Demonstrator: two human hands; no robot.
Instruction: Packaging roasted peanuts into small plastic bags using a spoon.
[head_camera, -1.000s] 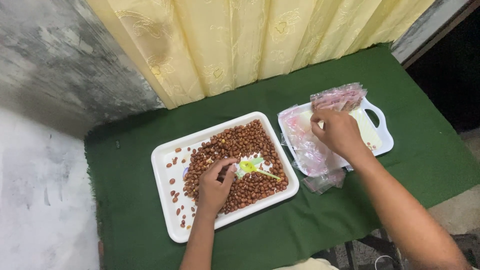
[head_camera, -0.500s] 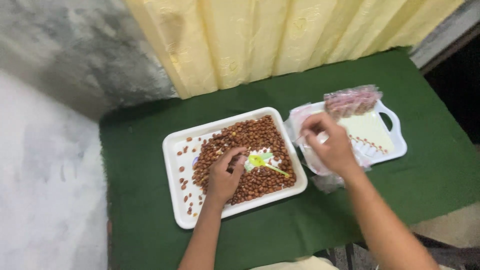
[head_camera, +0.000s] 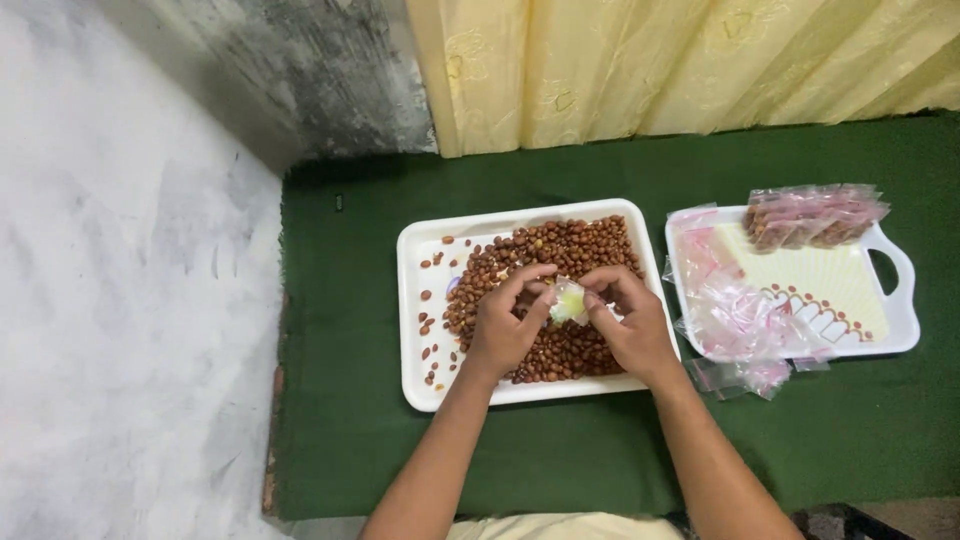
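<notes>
A white tray (head_camera: 420, 300) on the green cloth holds a heap of brown peanuts (head_camera: 570, 250). Over the heap my left hand (head_camera: 505, 325) and my right hand (head_camera: 625, 320) meet, both pinching a small clear plastic bag (head_camera: 568, 300) with something yellow-green showing behind it. Whether that green thing is a scoop lying under the bag cannot be told.
To the right stands a second white handled tray (head_camera: 895, 335) with a pile of empty clear bags (head_camera: 735, 320) and several filled packets (head_camera: 810, 215) at its far end. A yellow curtain (head_camera: 680, 65) hangs behind the table. A grey wall and pale floor lie at left.
My right hand has come from the handled tray to the peanut tray, bringing a clear bag. My left hand has risen from the peanuts to grip the bag too. The camera view shifted.
</notes>
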